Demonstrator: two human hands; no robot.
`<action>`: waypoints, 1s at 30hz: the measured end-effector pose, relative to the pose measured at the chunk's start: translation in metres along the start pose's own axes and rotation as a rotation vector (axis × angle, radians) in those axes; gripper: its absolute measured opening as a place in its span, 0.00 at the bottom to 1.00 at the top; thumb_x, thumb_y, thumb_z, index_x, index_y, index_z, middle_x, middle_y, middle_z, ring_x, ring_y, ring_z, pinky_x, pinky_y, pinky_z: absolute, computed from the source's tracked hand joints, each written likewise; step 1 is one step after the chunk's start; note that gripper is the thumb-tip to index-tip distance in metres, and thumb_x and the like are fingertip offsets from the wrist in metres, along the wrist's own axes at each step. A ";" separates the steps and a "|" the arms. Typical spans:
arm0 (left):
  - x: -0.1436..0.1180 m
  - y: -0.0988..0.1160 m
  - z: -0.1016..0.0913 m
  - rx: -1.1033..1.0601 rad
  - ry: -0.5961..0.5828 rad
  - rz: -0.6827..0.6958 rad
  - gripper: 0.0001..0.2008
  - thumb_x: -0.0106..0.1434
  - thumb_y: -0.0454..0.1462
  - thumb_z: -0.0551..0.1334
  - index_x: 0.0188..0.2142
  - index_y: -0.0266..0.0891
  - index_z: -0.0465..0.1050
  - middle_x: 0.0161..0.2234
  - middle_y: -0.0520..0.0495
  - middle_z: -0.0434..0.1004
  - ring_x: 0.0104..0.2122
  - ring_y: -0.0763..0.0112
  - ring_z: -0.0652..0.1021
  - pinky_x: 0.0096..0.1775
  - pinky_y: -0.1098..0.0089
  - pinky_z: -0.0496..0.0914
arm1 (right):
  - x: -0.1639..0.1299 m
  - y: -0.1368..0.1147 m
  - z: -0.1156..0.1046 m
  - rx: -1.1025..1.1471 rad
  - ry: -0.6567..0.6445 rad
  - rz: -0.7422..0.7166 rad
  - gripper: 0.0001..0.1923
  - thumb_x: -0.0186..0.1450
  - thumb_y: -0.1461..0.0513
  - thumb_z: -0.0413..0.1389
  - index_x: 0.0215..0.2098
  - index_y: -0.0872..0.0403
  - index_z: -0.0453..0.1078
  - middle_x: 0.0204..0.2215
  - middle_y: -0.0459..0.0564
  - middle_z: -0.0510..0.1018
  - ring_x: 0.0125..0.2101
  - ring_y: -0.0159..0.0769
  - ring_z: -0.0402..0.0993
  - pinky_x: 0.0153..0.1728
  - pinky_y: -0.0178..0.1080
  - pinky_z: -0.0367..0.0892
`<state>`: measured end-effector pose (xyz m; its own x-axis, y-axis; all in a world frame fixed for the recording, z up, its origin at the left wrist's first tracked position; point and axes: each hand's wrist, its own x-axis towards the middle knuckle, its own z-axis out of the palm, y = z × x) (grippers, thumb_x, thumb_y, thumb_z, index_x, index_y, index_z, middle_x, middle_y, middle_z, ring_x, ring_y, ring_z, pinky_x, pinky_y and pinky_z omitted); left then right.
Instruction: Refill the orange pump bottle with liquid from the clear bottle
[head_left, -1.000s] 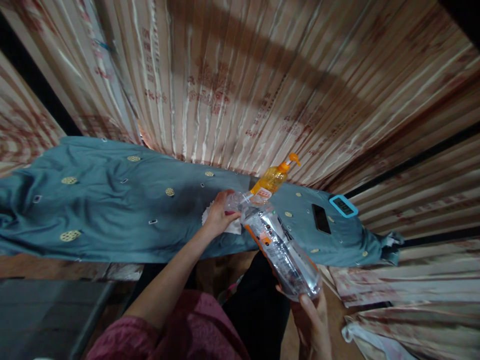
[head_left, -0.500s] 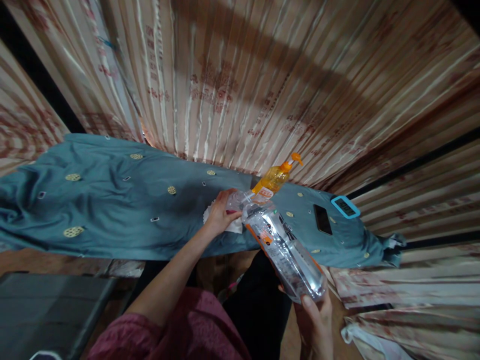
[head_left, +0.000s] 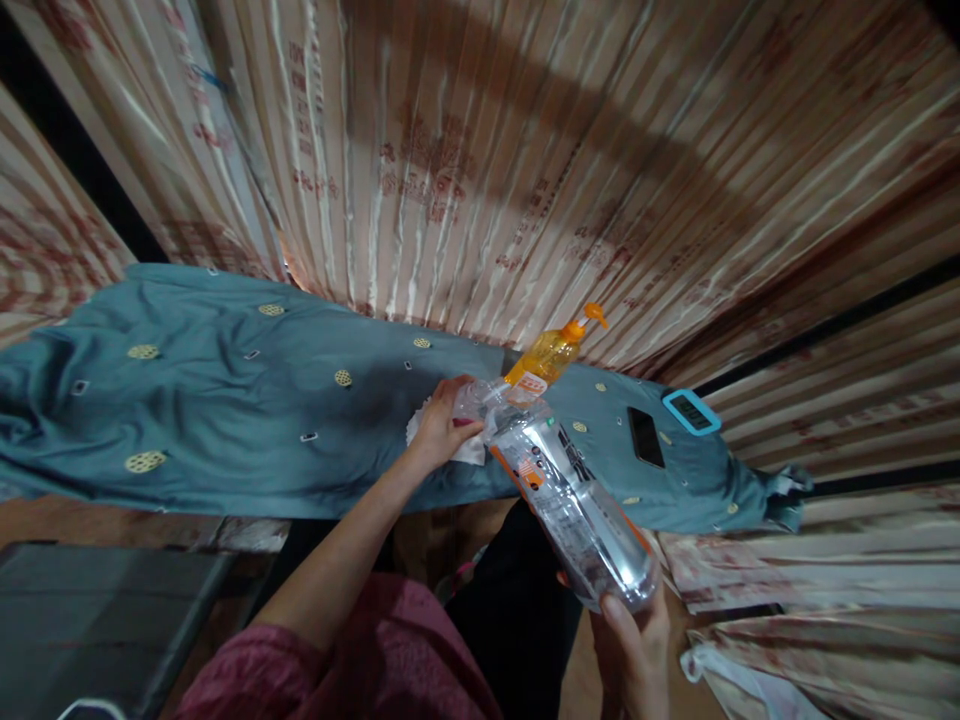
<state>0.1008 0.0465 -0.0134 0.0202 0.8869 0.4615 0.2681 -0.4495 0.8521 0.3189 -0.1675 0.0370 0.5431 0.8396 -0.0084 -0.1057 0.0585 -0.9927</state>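
In the head view my right hand [head_left: 634,640] grips the bottom end of a large clear plastic bottle [head_left: 577,510] with an orange-edged label. The bottle is tilted, its top end pointing up and left. My left hand [head_left: 444,425] is closed around a clear plastic container [head_left: 471,398], which meets the bottle's neck end; its exact shape is hard to make out. Under the left hand lies a white tissue [head_left: 471,450]. Just behind the neck stands a pump bottle [head_left: 546,358] of orange-yellow liquid with an orange pump head.
A teal patterned cloth [head_left: 225,410] covers the long, narrow table. At the right are a dark phone [head_left: 646,437] and a blue-framed digital timer [head_left: 691,413]. Pleated curtains [head_left: 450,180] hang behind and to the right. A dark grey box-like surface [head_left: 97,620] sits lower left.
My right hand and the bottom of the large bottle have shifted very slightly right and down. My left hand stays in place.
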 end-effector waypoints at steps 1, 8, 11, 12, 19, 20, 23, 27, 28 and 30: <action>0.000 0.000 0.000 -0.001 -0.001 0.001 0.29 0.54 0.38 0.74 0.55 0.41 0.71 0.50 0.41 0.77 0.51 0.52 0.79 0.55 0.53 0.74 | 0.000 0.000 0.000 0.001 0.000 0.000 0.49 0.50 0.52 0.72 0.68 0.45 0.63 0.65 0.58 0.65 0.52 0.56 0.73 0.39 0.49 0.79; 0.001 0.001 0.000 -0.013 -0.010 -0.009 0.30 0.53 0.37 0.74 0.54 0.41 0.70 0.51 0.41 0.77 0.53 0.52 0.78 0.56 0.53 0.74 | 0.000 0.002 -0.001 0.035 -0.011 -0.002 0.40 0.52 0.54 0.72 0.61 0.45 0.68 0.62 0.56 0.69 0.51 0.55 0.74 0.36 0.47 0.81; 0.001 0.001 0.000 0.007 0.001 -0.026 0.31 0.52 0.36 0.74 0.55 0.41 0.70 0.50 0.41 0.77 0.51 0.53 0.79 0.54 0.54 0.74 | -0.001 0.004 -0.002 0.042 -0.013 0.000 0.40 0.52 0.54 0.72 0.62 0.46 0.69 0.62 0.57 0.69 0.52 0.55 0.74 0.39 0.49 0.80; 0.001 0.001 0.000 0.014 0.004 -0.031 0.31 0.51 0.35 0.74 0.55 0.40 0.70 0.50 0.41 0.77 0.51 0.53 0.79 0.54 0.55 0.75 | -0.001 0.005 -0.002 0.041 -0.010 0.004 0.41 0.51 0.54 0.73 0.62 0.47 0.69 0.63 0.57 0.69 0.51 0.55 0.75 0.40 0.50 0.80; 0.002 0.000 0.001 0.019 0.010 -0.027 0.31 0.51 0.37 0.74 0.54 0.41 0.70 0.51 0.42 0.77 0.52 0.53 0.79 0.56 0.55 0.73 | -0.002 0.008 -0.002 0.108 -0.049 0.020 0.39 0.53 0.56 0.73 0.62 0.46 0.70 0.59 0.57 0.74 0.48 0.52 0.80 0.36 0.44 0.81; 0.003 0.000 0.000 0.023 0.012 -0.030 0.32 0.50 0.37 0.75 0.54 0.41 0.70 0.51 0.42 0.77 0.52 0.53 0.78 0.56 0.55 0.73 | -0.002 0.007 -0.001 0.122 -0.061 0.017 0.38 0.53 0.56 0.73 0.61 0.45 0.71 0.59 0.56 0.74 0.48 0.52 0.80 0.36 0.43 0.81; 0.003 0.001 0.000 0.038 0.021 -0.042 0.34 0.48 0.37 0.76 0.54 0.41 0.70 0.51 0.43 0.78 0.52 0.53 0.79 0.56 0.55 0.73 | -0.004 0.003 0.002 0.142 -0.083 0.024 0.37 0.55 0.55 0.74 0.61 0.44 0.71 0.58 0.55 0.74 0.47 0.50 0.80 0.36 0.44 0.82; 0.004 0.003 0.000 0.056 0.037 -0.042 0.32 0.48 0.35 0.75 0.53 0.41 0.70 0.49 0.44 0.78 0.51 0.54 0.79 0.55 0.56 0.74 | -0.006 0.001 0.002 0.152 -0.108 0.040 0.40 0.53 0.53 0.75 0.63 0.42 0.70 0.60 0.56 0.73 0.48 0.52 0.80 0.38 0.47 0.82; 0.004 0.003 0.000 0.061 0.044 -0.041 0.32 0.48 0.34 0.74 0.53 0.41 0.71 0.49 0.44 0.79 0.51 0.54 0.80 0.54 0.56 0.74 | -0.006 0.001 0.002 0.155 -0.116 0.041 0.42 0.53 0.53 0.75 0.63 0.42 0.69 0.61 0.56 0.73 0.48 0.53 0.80 0.38 0.47 0.82; 0.004 0.001 0.001 0.066 0.058 -0.041 0.31 0.48 0.34 0.74 0.53 0.41 0.71 0.48 0.44 0.79 0.50 0.55 0.80 0.54 0.57 0.75 | -0.006 0.001 0.002 0.158 -0.128 0.038 0.46 0.51 0.52 0.76 0.65 0.42 0.67 0.63 0.57 0.71 0.48 0.52 0.81 0.39 0.47 0.82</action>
<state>0.1025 0.0497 -0.0115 -0.0471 0.8960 0.4416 0.3303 -0.4032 0.8534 0.3137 -0.1713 0.0362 0.4269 0.9041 -0.0196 -0.2583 0.1012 -0.9607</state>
